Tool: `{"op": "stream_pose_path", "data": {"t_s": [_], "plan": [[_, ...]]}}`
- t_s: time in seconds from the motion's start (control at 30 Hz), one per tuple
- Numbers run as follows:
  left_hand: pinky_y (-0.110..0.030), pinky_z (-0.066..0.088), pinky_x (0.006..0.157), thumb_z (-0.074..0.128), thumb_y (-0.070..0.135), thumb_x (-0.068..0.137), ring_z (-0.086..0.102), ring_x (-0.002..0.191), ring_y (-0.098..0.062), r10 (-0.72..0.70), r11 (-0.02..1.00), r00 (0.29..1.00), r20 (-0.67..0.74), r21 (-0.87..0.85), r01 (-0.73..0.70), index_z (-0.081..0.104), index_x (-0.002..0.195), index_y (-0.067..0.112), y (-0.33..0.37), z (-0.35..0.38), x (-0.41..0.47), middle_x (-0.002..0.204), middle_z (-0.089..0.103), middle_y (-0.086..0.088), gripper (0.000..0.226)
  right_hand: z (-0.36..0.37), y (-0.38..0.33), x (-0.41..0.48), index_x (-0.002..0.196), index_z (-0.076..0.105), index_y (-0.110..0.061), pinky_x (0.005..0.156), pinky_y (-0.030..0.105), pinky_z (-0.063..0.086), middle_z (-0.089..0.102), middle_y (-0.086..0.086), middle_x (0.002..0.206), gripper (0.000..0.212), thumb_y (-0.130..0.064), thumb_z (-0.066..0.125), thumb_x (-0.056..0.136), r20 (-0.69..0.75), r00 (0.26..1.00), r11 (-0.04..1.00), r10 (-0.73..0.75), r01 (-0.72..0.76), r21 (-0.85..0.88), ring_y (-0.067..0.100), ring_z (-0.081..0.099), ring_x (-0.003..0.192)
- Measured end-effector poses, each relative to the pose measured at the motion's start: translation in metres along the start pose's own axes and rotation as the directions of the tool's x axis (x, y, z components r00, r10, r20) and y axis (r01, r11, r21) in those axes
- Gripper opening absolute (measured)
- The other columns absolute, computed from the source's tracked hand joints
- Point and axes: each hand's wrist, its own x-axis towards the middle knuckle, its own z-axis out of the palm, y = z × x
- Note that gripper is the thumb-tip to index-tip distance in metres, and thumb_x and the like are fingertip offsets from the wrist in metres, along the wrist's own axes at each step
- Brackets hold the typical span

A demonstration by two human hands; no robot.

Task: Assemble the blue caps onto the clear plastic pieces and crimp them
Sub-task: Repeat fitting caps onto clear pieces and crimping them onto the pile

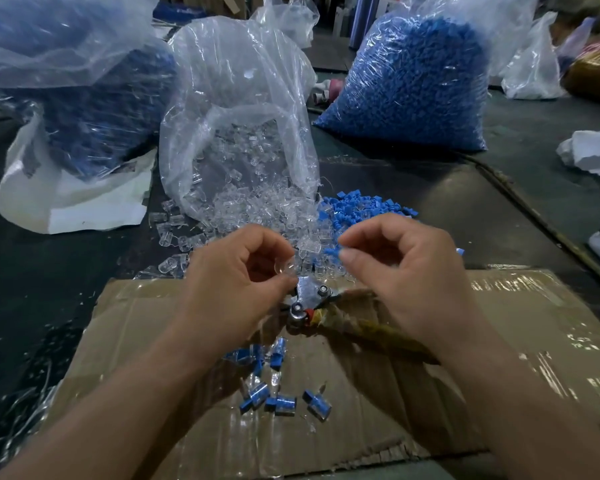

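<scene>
Barely begun: the blue cap [332, 251], pinched by the right hand [406, 271], is not yet on the clear piece [286, 268] pinched by the left hand [236, 282], above the far edge of the cardboard [465, 375]. A few capped pieces [278, 393] lie at its middle; big heaps [257, 209] wait.

Beyond the left hand [236, 282], glossy clear plastic pieces [257, 209] and a shiny film bag [236, 98]; past the right hand [406, 271], matt blue plastic caps [361, 202]; under both, a dull metal crimper [307, 299], its handle [361, 327] seemingly cloth-wrapped, on rough cardboard [413, 393].
</scene>
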Motion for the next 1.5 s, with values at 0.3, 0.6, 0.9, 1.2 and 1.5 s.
{"op": "stream_pose_path", "data": {"t_s": [0.3, 0.6, 0.9, 1.2, 1.5], "plan": [[-0.020, 0.052, 0.063, 0.076, 0.004, 0.067, 0.062, 0.071, -0.003, 0.243, 0.965, 0.970, 0.023, 0.099, -0.244, 0.065, 0.082, 0.022, -0.003, 0.001, -0.002, 0.075, 0.063, 0.010, 0.026, 0.019, -0.002, -0.007, 0.071, 0.062, -0.027, 0.056, 0.008, 0.044, 0.064, -0.010, 0.068, 0.023, -0.007, 0.071, 0.076, 0.088, 0.996, 1.000, -0.013, 0.012, 0.010, -0.001, 0.060, 0.063], [-0.027, 0.053, 0.060, 0.063, 0.027, 0.071, 0.061, 0.070, -0.009, 0.316, 0.949, 0.949, 0.008, 0.021, -0.316, 0.058, 0.080, 0.027, -0.004, 0.001, -0.003, 0.077, 0.061, 0.009, 0.011, 0.016, -0.001, -0.005, 0.078, 0.061, -0.027, 0.063, 0.018, 0.052, 0.067, -0.008, 0.078, 0.018, -0.022, 0.076, 0.070, 0.159, 0.977, 0.974, 0.140, -0.165, 0.153, 0.003, 0.062, 0.068], [-0.026, 0.048, 0.052, 0.066, 0.028, 0.071, 0.055, 0.062, -0.009, 0.308, 0.949, 0.949, 0.059, 0.048, -0.311, 0.064, 0.077, 0.022, 0.001, -0.002, -0.003, 0.069, 0.059, 0.009, 0.009, 0.012, 0.002, -0.003, 0.084, 0.066, -0.013, 0.067, 0.021, 0.053, 0.070, 0.001, 0.075, 0.027, -0.022, 0.071, 0.059, 0.382, 0.911, 0.827, 0.154, -0.330, 0.455, 0.011, 0.065, 0.069], [-0.022, 0.054, 0.056, 0.073, 0.023, 0.059, 0.068, 0.060, -0.016, -0.057, 0.896, 0.984, 0.169, -0.427, 0.125, 0.068, 0.075, 0.018, 0.004, -0.002, 0.000, 0.069, 0.070, -0.005, 0.018, 0.015, 0.003, -0.004, 0.078, 0.062, -0.017, 0.065, 0.018, 0.054, 0.068, -0.006, 0.070, 0.028, -0.026, 0.071, 0.054, 0.203, 0.973, 0.906, 0.113, -0.185, 0.380, 0.008, 0.066, 0.068], [-0.021, 0.046, 0.041, 0.080, 0.001, 0.048, 0.057, 0.041, -0.016, -0.186, 0.793, 0.943, 0.277, -0.524, 0.310, 0.067, 0.059, 0.016, 0.008, -0.009, 0.004, 0.050, 0.061, -0.008, 0.023, 0.022, 0.013, -0.006, 0.102, 0.065, -0.022, 0.079, 0.020, 0.052, 0.068, -0.019, 0.092, 0.033, -0.016, 0.073, 0.070, 0.151, 0.971, 0.971, -0.185, 0.157, 0.179, 0.002, 0.065, 0.089]]}}
